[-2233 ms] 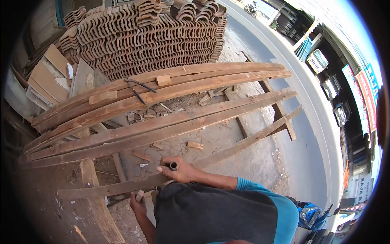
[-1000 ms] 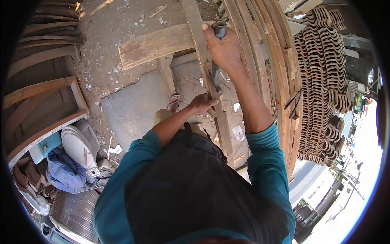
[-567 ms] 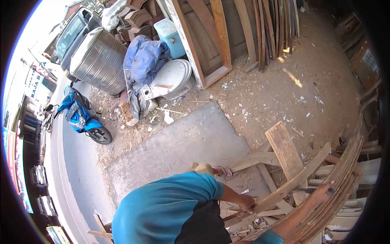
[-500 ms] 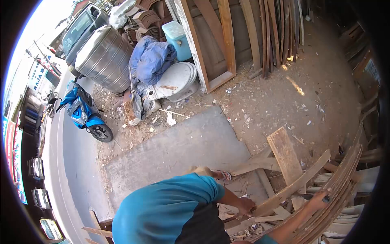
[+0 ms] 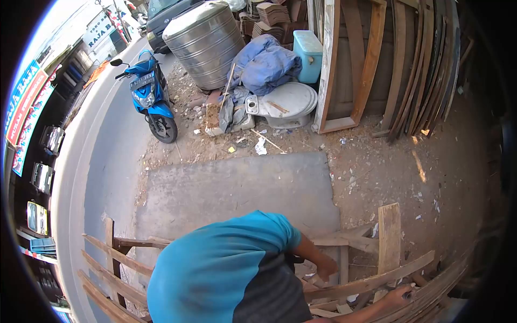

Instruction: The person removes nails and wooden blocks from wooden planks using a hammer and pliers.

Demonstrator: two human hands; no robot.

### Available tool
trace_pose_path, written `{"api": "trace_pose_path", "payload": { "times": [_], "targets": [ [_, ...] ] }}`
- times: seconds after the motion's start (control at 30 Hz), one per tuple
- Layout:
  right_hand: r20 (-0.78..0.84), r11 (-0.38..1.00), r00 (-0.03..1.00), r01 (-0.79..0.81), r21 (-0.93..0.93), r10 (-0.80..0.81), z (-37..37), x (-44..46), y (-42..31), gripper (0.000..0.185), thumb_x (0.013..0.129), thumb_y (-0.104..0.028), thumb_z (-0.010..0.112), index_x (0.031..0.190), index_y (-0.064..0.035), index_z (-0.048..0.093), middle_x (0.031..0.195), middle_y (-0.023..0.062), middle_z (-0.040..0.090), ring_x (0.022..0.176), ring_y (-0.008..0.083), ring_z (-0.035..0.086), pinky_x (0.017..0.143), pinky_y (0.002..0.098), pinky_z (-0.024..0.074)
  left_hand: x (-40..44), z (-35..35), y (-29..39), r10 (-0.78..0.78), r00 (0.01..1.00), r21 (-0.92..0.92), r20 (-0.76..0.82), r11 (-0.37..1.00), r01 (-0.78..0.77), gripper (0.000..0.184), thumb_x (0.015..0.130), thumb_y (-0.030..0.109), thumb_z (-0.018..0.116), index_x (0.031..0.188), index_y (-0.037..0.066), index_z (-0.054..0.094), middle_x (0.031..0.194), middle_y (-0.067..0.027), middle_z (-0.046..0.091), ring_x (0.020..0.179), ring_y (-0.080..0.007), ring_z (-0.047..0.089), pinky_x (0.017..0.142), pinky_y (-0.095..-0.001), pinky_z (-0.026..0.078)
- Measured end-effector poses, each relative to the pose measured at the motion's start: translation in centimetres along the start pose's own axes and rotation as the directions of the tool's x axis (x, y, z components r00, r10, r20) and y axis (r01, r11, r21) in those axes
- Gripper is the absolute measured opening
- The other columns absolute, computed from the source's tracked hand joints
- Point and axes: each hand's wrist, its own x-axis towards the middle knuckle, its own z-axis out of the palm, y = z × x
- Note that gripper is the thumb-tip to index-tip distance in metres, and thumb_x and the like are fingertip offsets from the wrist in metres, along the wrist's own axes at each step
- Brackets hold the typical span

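Note:
My torso in a teal and dark shirt leans over the work, and both arms reach right. My left hand [image 5: 327, 267] is just above the left part of a long curved wooden plank [image 5: 377, 280]; its fingers are too unclear to read. Lower right, my right hand [image 5: 397, 296] is closed round a small dark object [image 5: 409, 295] whose kind I cannot make out. That hand lies against a bundle of thin curved wooden strips [image 5: 444, 282]. A short flat board [image 5: 389, 237] stands up behind the curved plank.
A grey sheet [image 5: 242, 183] lies on the ground ahead. Beyond it are a toilet [image 5: 285, 102], a blue tarp [image 5: 266, 67], a steel tank [image 5: 207, 46] and leaning door frames [image 5: 353, 64]. A blue scooter [image 5: 152, 99] stands by the road. Wooden slats [image 5: 116, 258] stick out at left.
The view has turned, so the scooter and tank appear further right. My left hand has come up slightly from the curved plank's end. My right hand stays closed at the strips.

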Motion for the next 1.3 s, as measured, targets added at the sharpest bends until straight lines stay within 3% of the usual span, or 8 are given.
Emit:
{"api": "trace_pose_path", "payload": {
  "times": [0.13, 0.23, 0.27, 0.3, 0.37, 0.53, 0.97, 1.3],
  "targets": [
    [-0.128, 0.972, 0.976, 0.191, 0.139, -0.174, 0.3, -2.6, 0.0, 0.035, 0.105, -0.028, 0.061, 0.091, 0.0048, 0.06, 0.068, 0.0081, 0.052, 0.063, 0.0204, 0.048, 0.059, 0.0377, 0.0416, 0.3, 1.5, -2.8, 0.043, 0.997, -0.007, -0.065, 0.999, -0.044, 0.053, 0.079, 0.032, 0.071, 0.113, -0.008, 0.065, 0.11, -0.0292, 0.069, 0.11, -0.0445, 0.067, 0.096, -0.0516, 0.052],
    [-0.156, 0.981, 0.986, 0.091, 0.172, -0.065, -0.1, -5.5, -0.9, 0.038, 0.106, -0.027, 0.059, 0.079, -0.0005, 0.054, 0.063, 0.0048, 0.048, 0.061, 0.0187, 0.047, 0.059, 0.0357, 0.0414, 1.9, 4.9, -5.1, 0.19, 0.98, -0.034, -0.054, 0.981, -0.192, 0.047, 0.079, 0.028, 0.07, 0.106, -0.01, 0.064, 0.101, -0.0293, 0.07, 0.101, -0.046, 0.069, 0.088, -0.053, 0.054],
    [-0.06, 0.992, 0.997, -0.039, 0.12, 0.046, -1.4, -6.3, -5.2, 0.036, 0.105, -0.027, 0.059, 0.081, -0.0001, 0.055, 0.065, 0.0034, 0.049, 0.064, 0.017, 0.048, 0.061, 0.0337, 0.0409, -1.0, 2.9, -3.4, 0.076, 0.995, -0.228, -0.065, 0.97, -0.089, 0.052, 0.079, 0.031, 0.07, 0.113, -0.009, 0.064, 0.104, -0.0295, 0.071, 0.102, -0.0444, 0.07, 0.087, -0.0511, 0.055],
    [-0.035, 0.97, 0.999, -0.011, 0.242, 0.02, -1.4, -6.0, -3.9, 0.035, 0.105, -0.027, 0.06, 0.081, -0.0007, 0.054, 0.068, 0.0014, 0.051, 0.065, 0.0139, 0.049, 0.062, 0.0317, 0.0407, -1.4, 0.1, -1.9, -0.067, 0.959, -0.281, 0.275, 0.948, 0.147, 0.07, 0.08, 0.04, 0.074, 0.128, -0.008, 0.059, 0.111, -0.0318, 0.07, 0.105, -0.0424, 0.07, 0.09, -0.0482, 0.055],
    [0.01, 0.97, 0.999, -0.051, 0.237, 0.05, -2.3, -4.5, -4.9, 0.031, 0.103, -0.024, 0.062, 0.081, -0.0036, 0.056, 0.069, -0.0001, 0.052, 0.066, 0.0096, 0.048, 0.06, 0.029, 0.0383, -0.6, 2.1, -1.1, -0.181, 0.983, -0.249, -0.015, 0.953, 0.172, 0.108, 0.079, 0.064, 0.074, 0.146, -0.014, 0.042, 0.11, -0.0341, 0.07, 0.11, -0.0423, 0.069, 0.096, -0.0461, 0.053],
    [0.037, 0.777, 0.974, -0.2, 0.597, 0.222, -3.9, -1.3, -5.8, 0.039, 0.102, -0.027, 0.065, 0.074, -0.0064, 0.046, 0.062, 0.0004, 0.05, 0.053, 0.0108, 0.048, 0.051, 0.0301, 0.0396, 2.2, 0.7, 3.2, -0.222, 0.894, -0.151, 0.389, 0.942, 0.299, 0.116, 0.076, 0.079, 0.069, 0.143, -0.014, 0.046, 0.119, -0.0351, 0.067, 0.114, -0.0428, 0.067, 0.099, -0.0448, 0.052],
    [0.268, 0.726, 0.749, -0.658, 0.199, 0.606, 0.8, 4.0, -5.7, 0.034, 0.099, -0.027, 0.068, 0.077, -0.0026, 0.056, 0.061, 0.003, 0.056, 0.048, 0.0131, 0.052, 0.046, 0.0331, 0.0406, 5.8, 2.2, 4.6, -0.179, 0.886, -0.167, 0.428, 0.948, 0.272, 0.086, 0.089, 0.071, 0.06, 0.132, -0.003, 0.052, 0.122, -0.0248, 0.068, 0.116, -0.0398, 0.067, 0.097, -0.0487, 0.053],
    [0.083, 0.872, 0.868, -0.49, -0.005, 0.489, 5.1, 6.7, -2.1, 0.038, 0.095, -0.029, 0.07, 0.084, 0.0064, 0.062, 0.071, 0.0142, 0.064, 0.072, 0.0267, 0.061, 0.074, 0.0438, 0.0485, 6.1, 2.4, 4.2, -0.144, 0.889, -0.197, 0.434, 0.948, 0.25, 0.086, 0.09, 0.06, 0.065, 0.138, -0.008, 0.043, 0.116, -0.0308, 0.068, 0.111, -0.0425, 0.068, 0.093, -0.0485, 0.053]
  ]
}}
